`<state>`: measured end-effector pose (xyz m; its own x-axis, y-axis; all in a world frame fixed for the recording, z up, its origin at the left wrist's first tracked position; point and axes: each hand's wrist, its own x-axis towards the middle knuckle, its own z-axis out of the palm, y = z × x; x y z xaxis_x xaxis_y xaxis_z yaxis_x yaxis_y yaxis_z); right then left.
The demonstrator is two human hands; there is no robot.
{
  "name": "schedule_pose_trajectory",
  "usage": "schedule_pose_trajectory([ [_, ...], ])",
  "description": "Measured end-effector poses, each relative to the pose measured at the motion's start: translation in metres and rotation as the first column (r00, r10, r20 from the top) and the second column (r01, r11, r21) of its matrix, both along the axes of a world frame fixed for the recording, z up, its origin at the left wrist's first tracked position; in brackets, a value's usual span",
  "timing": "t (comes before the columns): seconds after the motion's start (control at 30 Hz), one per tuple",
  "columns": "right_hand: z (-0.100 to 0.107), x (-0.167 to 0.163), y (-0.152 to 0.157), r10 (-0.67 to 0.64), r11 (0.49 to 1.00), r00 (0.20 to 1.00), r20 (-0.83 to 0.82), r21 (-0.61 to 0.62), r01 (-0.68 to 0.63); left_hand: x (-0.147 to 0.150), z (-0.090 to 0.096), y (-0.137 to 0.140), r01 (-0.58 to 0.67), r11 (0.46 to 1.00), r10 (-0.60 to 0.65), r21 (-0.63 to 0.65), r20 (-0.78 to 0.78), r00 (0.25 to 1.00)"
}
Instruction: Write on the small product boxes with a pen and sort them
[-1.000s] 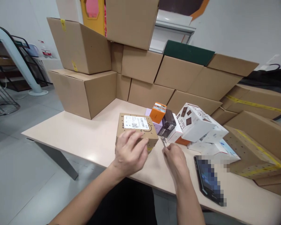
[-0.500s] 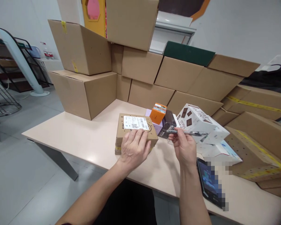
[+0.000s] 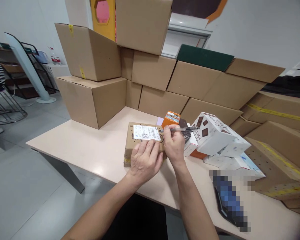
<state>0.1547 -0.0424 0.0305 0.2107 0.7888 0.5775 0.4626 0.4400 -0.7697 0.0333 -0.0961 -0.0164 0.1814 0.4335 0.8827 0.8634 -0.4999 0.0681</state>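
Here the right hand [image 3: 174,142] pinches a slim grey pen [image 3: 181,129], tip at the white shipping label [image 3: 146,132] on the small brown cardboard parcel [image 3: 142,143] lying on the beige table [image 3: 90,146]. The left hand [image 3: 145,160] lies flat across the parcel; keeping it pressed firm should stop the parcel sliding under pen strokes.

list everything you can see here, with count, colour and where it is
small parcel: 1, brown with white label, table centre
pen: 1, dark, over the parcel's right edge
product boxes: several, white, orange, lilac, right of parcel
large cartons: many, brown, stacked behind and right
phone: 1, dark, blurred, table right front
table: 1, beige
left hand: resting on the parcel's near side
right hand: holding the pen
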Motion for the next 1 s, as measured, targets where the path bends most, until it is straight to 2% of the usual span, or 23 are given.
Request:
schedule_pose_trajectory([
  [0.23,0.005,0.001,-0.002,0.061,0.997,0.996,0.062,-0.056,-0.058,0.000,0.001,0.000,-0.022,1.000,0.022,0.006,-0.014,1.000],
  [0.47,0.008,0.000,-0.001,0.060,0.998,0.982,0.181,-0.044,-0.052,-0.001,0.000,0.000,-0.016,1.000,0.016,0.008,-0.015,1.000],
  [0.63,0.011,-0.001,-0.002,0.011,1.000,0.978,0.207,-0.021,-0.007,0.000,0.001,-0.001,-0.029,0.999,0.029,0.029,-0.013,0.999],
  [0.73,0.010,0.000,-0.002,0.033,0.999,0.976,0.213,-0.019,-0.030,0.000,0.001,-0.001,-0.029,0.999,0.029,0.023,-0.014,0.999],
  [0.83,0.006,-0.001,-0.001,0.070,0.997,0.991,0.112,-0.037,-0.066,0.000,0.001,0.000,-0.028,0.999,0.029,0.025,-0.018,0.999],
  [0.9,0.004,0.000,-0.001,0.072,0.997,0.996,-0.058,-0.031,-0.074,-0.001,0.000,0.000,-0.025,0.999,0.025,0.028,-0.020,0.999],
  [1.0,0.001,0.009,-0.008,0.024,0.999,0.956,-0.293,-0.023,-0.032,-0.001,0.000,-0.001,-0.020,1.000,0.020,0.019,-0.023,1.000],
])
